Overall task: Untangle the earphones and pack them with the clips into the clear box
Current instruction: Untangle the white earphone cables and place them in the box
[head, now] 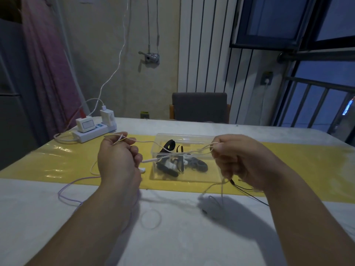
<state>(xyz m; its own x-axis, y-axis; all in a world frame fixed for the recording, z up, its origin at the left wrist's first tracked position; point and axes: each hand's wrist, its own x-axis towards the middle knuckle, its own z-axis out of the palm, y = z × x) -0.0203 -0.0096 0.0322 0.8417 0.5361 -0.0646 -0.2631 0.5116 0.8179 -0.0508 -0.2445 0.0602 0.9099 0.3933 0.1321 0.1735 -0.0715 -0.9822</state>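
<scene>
Both hands are raised above the worktop, forearms reaching in from the near edge, backs of the hands towards the camera. The left hand has its fingers curled and pinches the white earphone cable. The right hand is also curled and holds the other end, with loops hanging below it. The cable runs taut between them.

The clear box stands open between and just beyond the hands, on a yellow mat, with black clips inside. Something small and white lies among them, perhaps an earbud; the dim light makes it hard to tell.

A purple cable trails on the worktop left of the left forearm, and a black cable lies under the right hand. Between the forearms there is open worktop. Beyond the left hand a power strip sits near the worktop's left corner. Past the far edge stands a chair.
</scene>
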